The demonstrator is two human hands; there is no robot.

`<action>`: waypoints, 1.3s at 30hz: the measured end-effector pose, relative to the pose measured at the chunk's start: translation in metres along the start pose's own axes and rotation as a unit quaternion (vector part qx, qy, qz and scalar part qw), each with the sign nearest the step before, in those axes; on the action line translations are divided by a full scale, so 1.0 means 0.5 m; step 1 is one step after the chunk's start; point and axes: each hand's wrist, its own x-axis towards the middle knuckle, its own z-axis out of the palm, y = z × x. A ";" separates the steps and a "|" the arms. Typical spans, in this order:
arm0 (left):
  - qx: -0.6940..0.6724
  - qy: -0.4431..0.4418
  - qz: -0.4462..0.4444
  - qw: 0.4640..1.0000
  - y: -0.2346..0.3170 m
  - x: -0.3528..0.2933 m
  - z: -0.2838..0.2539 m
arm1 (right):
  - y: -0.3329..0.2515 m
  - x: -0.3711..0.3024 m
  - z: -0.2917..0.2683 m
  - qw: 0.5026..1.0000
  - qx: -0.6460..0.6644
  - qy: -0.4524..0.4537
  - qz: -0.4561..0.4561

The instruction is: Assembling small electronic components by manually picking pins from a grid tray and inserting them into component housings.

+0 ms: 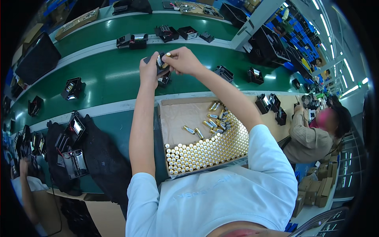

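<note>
Over the green conveyor, my left hand (148,72) is closed around a small black battery box (163,72), tilted, with cells visible inside. My right hand (184,61) pinches a gold-and-white cylindrical battery (168,55) at the box's upper edge. Whether that battery is seated or still loose, I cannot tell. Below my forearms sits a shallow cardboard carton (161,126) with many batteries standing upright in rows. Several loose batteries (212,116) lie on their sides in its emptier far part. Another black box (164,80) is partly hidden just beneath my hands.
More black battery boxes are spread along the conveyor (114,75), such as one at left (72,88) and one at right (255,75). Black cloth (103,152) with opened boxes lies left of the carton. Co-workers sit at right (312,132) and far left (29,189). A white post (250,25) stands beyond.
</note>
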 end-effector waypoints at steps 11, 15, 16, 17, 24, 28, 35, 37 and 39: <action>0.112 -0.016 0.052 0.992 -0.020 0.035 -0.040 | 0.026 -0.041 0.044 0.998 0.033 0.023 -0.048; 0.038 0.057 0.065 0.996 -0.007 0.010 -0.012 | 0.048 -0.034 0.052 0.993 0.043 0.046 -0.104; 0.029 0.044 0.058 0.997 -0.004 0.013 -0.016 | 0.047 -0.031 0.050 0.994 0.034 0.032 -0.095; 0.019 0.032 0.050 0.998 -0.001 0.017 -0.019 | 0.047 -0.028 0.047 0.996 0.025 0.017 -0.087; 0.125 0.050 0.104 0.985 -0.019 0.028 -0.029 | 0.050 -0.011 0.040 0.994 -0.060 -0.035 -0.085; 0.095 0.047 0.064 0.992 -0.005 0.021 -0.031 | 0.041 -0.010 0.041 0.993 -0.062 -0.046 -0.085; 0.038 0.029 0.044 0.998 0.011 0.018 -0.047 | 0.010 0.012 0.041 0.992 -0.074 -0.076 -0.075; 0.032 0.041 0.048 0.997 0.021 0.016 -0.054 | 0.015 0.019 0.036 0.986 -0.120 -0.009 -0.115; 0.026 0.054 0.051 0.997 0.029 0.015 -0.062 | 0.023 0.027 0.037 0.973 -0.164 0.058 -0.153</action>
